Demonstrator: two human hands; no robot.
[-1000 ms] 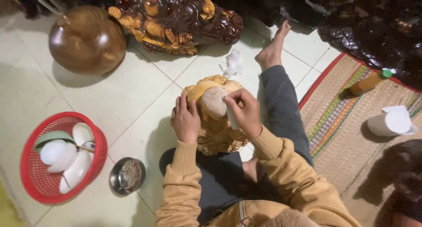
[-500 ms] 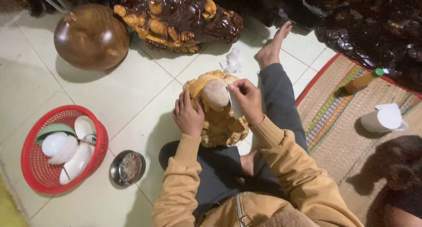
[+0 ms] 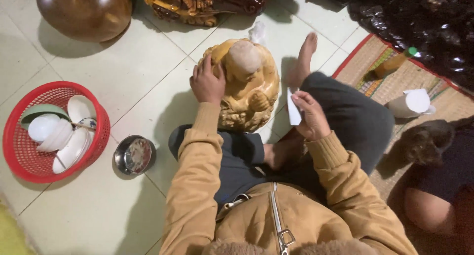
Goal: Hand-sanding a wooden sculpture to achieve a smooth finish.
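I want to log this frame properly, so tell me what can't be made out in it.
Head view only:
- Pale carved wooden figure: its left flank is hidden under the left hand.
- Folded white sheet in the right hand: material unclear, fingers cover part.
- Glossy round brown wooden vase: cut off by the top edge.
- Small steel bowl: contents blurred.

One pale carved wooden figure [image 3: 244, 85] stands on the floor, with two dark polished wooden pieces at the floor's far edge: one round vase [image 3: 84, 11] and one glossy carving [image 3: 197, 3]. There is one red basket [image 3: 19, 161] holding about five white bowls (they overlap, so the count is rough), one small steel bowl [image 3: 132, 155], one folded white sheet [image 3: 293, 107] and one woven mat [image 3: 410, 77]. On the mat stand one green-capped bottle [image 3: 393, 62] and one white jug [image 3: 410, 103].
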